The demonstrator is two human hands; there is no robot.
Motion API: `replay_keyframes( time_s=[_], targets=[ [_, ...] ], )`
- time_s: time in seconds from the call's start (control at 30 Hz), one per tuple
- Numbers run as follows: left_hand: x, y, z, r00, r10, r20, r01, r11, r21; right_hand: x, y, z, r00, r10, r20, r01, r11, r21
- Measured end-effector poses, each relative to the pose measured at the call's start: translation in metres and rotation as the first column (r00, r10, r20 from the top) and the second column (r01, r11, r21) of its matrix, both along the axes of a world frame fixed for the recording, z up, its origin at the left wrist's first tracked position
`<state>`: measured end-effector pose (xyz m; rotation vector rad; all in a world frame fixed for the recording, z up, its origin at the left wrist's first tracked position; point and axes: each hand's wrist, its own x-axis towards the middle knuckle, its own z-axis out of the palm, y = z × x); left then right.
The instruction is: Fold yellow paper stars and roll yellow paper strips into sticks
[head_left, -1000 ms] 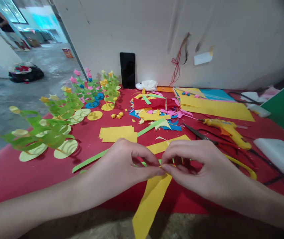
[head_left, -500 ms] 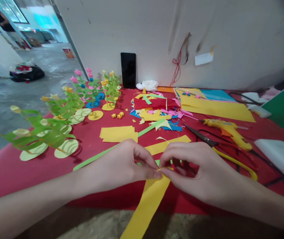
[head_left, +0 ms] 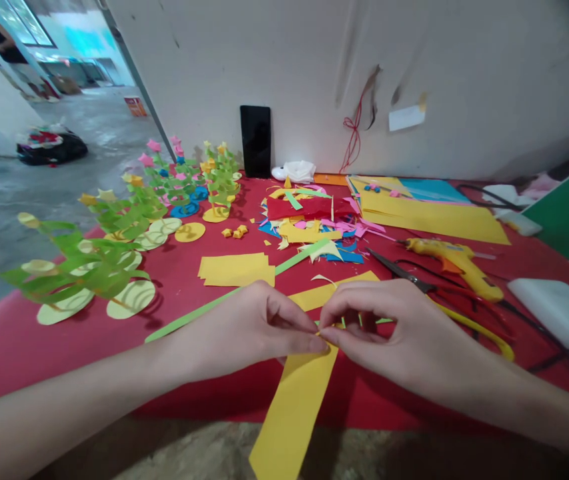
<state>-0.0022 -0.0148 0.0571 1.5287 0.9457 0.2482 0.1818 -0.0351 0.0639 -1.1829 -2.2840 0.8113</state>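
Observation:
Both of my hands meet at the top end of a yellow paper strip (head_left: pixel 297 407), which hangs down past the table's front edge. My left hand (head_left: pixel 264 327) pinches the strip's upper left side between thumb and fingers. On its upper right side, my right hand (head_left: pixel 384 327) pinches the same end, fingertips touching the left ones. The fold or edge between the fingertips is mostly hidden. Behind the hands lie another yellow strip (head_left: pixel 309 295), a green paper strip (head_left: pixel 189 320) partly under my left wrist, and a stack of yellow paper pieces (head_left: pixel 237 270).
Green paper plants with stars (head_left: pixel 129 210) stand at left, beside small yellow stars (head_left: pixel 234 232). Paper scraps (head_left: pixel 309 230) lie in the middle. Scissors (head_left: pixel 404 273), a yellow glue gun (head_left: pixel 457 267) and its cable are at right. A black phone (head_left: pixel 256 141) leans on the wall.
The yellow strip's lower end has swung up, so its pointed corner now shows. Both hands keep their pinch at the top end, with the fingertips shifted slightly.

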Motion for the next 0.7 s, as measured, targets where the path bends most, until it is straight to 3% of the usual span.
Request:
replay_keyframes(
  time_s=[0.17,0.53,0.7],
  targets=[
    [0.0,0.0,0.003,1.0,0.016,-0.005,-0.015,1.0,0.02,0.002,0.002,0.0,1.0,0.007,0.019,-0.008,1.0,0.019],
    [-0.001,-0.001,-0.007,0.982,0.179,0.06,-0.168,0.974,-0.153,0.004,0.001,0.004,1.0,0.01,0.008,-0.01,1.0,0.001],
    [-0.001,0.0,-0.003,0.997,0.07,0.029,-0.067,0.994,-0.083,0.003,0.0,0.006,0.999,-0.036,0.003,0.036,0.999,0.004]
  ],
)
